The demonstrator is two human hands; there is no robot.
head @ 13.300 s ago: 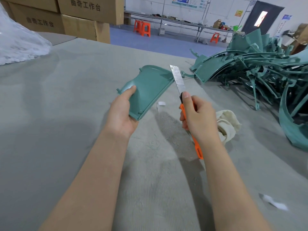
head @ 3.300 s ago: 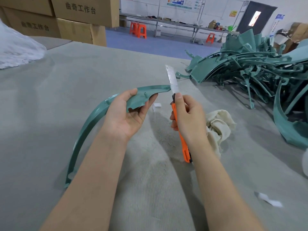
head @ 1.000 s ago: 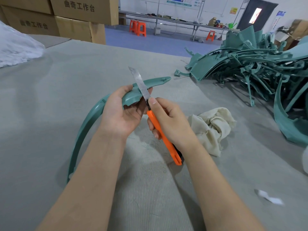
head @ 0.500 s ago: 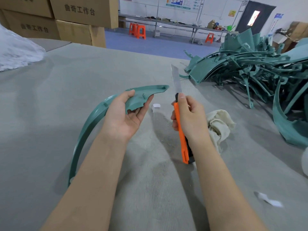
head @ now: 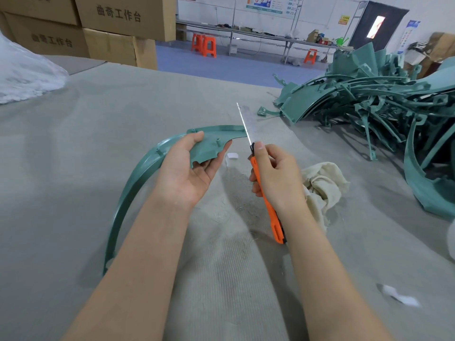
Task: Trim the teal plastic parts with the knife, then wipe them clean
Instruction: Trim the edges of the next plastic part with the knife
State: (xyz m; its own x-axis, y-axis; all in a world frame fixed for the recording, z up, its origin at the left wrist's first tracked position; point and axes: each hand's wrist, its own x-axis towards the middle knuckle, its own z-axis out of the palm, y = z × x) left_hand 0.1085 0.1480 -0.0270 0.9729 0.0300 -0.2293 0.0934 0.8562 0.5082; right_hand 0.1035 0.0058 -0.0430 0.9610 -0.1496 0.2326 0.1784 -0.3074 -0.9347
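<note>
I see a long curved teal part (head: 216,141), its wide end pinched in my left hand (head: 187,175), thumb on top and fingers beneath. Its thin arc drops to the bench (head: 86,148) beside my left forearm. My right hand (head: 277,175) is wrapped round an orange knife (head: 256,173), blade raised at the part's pointed tip; I cannot tell if they touch. A cream cloth (head: 325,185) lies just right of that hand, with a pile of teal parts (head: 369,99) beyond it.

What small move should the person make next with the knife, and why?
Probably draw the knife along the pointed end of the teal part to shave its edge: the blade meets that tip, the left hand holds the part, and the cloth lies aside.
</note>
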